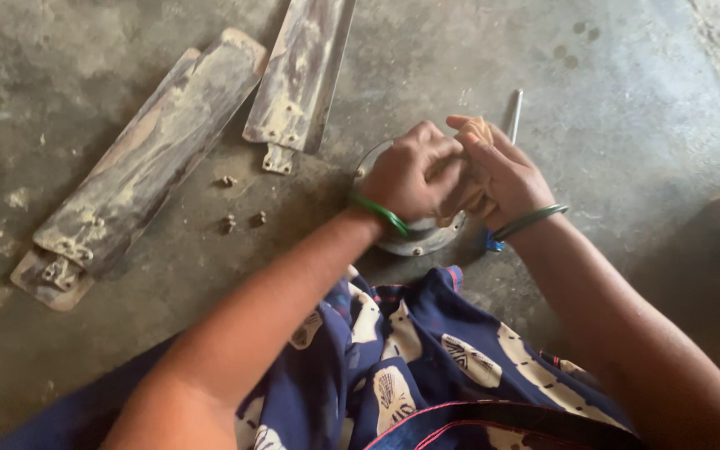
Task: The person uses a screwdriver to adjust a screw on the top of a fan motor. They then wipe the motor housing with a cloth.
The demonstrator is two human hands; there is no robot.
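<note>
Both hands, left hand [410, 177] and right hand [502, 177], are gripping a tan cloth [470, 171] w/ fingers closed, rubbing the round fan motor housing [417, 236] on the floor [627, 108]; blades [152, 158] are lying dusty, apparently uncleaned.

1. Soft, dim daylight covers the concrete floor [610, 100], brightest toward the upper right corner.
2. Shadows are faint and diffuse; a darker patch lies at the right edge.
3. No harsh glare; the dusty fan blades [152, 158] show only a dull sheen.
4. The centre is fairly sharp, with slight softness on the forearms in the near foreground.
</note>
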